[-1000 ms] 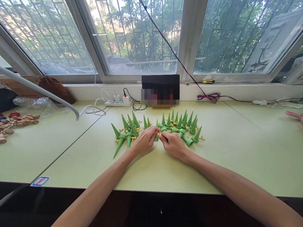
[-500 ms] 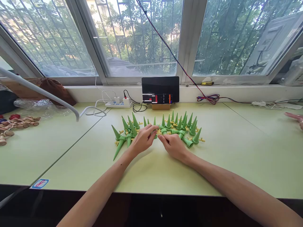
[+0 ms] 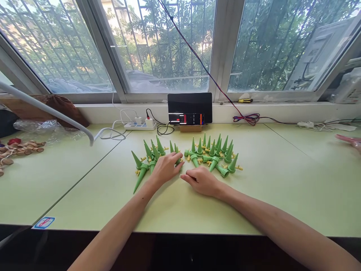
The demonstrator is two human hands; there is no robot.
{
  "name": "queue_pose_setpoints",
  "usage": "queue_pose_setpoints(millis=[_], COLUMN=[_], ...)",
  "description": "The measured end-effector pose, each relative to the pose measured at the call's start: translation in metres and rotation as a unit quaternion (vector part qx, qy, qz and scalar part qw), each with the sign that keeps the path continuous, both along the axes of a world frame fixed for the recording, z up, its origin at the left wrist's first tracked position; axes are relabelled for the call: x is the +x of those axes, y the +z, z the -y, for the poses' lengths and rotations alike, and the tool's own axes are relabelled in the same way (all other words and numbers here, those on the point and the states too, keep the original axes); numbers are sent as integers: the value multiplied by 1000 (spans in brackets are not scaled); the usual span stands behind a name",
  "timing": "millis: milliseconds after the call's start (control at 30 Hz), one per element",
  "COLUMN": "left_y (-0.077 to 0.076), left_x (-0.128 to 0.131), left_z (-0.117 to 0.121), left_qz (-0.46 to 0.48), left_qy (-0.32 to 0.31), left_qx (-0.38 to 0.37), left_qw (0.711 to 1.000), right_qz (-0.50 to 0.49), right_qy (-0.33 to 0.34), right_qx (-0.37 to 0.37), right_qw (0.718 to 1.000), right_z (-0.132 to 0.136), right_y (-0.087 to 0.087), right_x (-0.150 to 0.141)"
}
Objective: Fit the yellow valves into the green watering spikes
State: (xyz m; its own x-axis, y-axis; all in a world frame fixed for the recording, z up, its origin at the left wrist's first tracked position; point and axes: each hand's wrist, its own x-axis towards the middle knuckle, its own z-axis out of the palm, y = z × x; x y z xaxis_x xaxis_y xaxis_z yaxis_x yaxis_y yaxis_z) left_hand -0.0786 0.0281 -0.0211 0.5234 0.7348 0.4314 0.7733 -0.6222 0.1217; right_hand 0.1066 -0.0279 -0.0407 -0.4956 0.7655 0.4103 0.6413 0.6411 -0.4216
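Observation:
My left hand [image 3: 166,167] curls its fingers round a green plastic watering spike [image 3: 177,160] that stands point up at the inner side of the left group. The fingers cover part of it. Nearer me my right hand [image 3: 201,180] is closed, thumb against the bent index finger. The palm is turned away, so whatever it may hold is hidden. Green spikes with small yellow valves stand or lie in two groups: upright spikes [image 3: 158,146] and a leaning spike [image 3: 141,178] on the left, standing spikes [image 3: 213,148] and a spike on its side [image 3: 221,170] on the right.
A dark tablet [image 3: 190,103] and a phone [image 3: 193,119] stand at the back on a cardboard block. Left of them lies a power strip [image 3: 141,125]. A white metal arm [image 3: 50,107] crosses the left side. Wooden pieces [image 3: 22,148] lie far left, cables [image 3: 249,118] at the back.
My left hand has drawn left with the watering spike, bringing it to the left group. My right hand has pulled back toward me, away from the spike's yellow valve, and the two hands have parted.

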Motion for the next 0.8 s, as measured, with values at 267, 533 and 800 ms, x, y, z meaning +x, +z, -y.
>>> queue_pose_setpoints(millis=[267, 533, 800], left_y=[-2, -2, -2], left_x=[-2, -1, 4], left_z=[-3, -4, 2], left_qz=[-55, -67, -14], left_qy=[87, 138, 91], left_qx=[8, -1, 5], left_qw=[995, 988, 996], right_qz=[40, 128, 236], right_qy=[-59, -236, -381], right_qx=[33, 66, -18], right_qw=[997, 961, 894], right_z=[0, -9, -4], right_y=[5, 27, 49], right_x=[3, 23, 32])
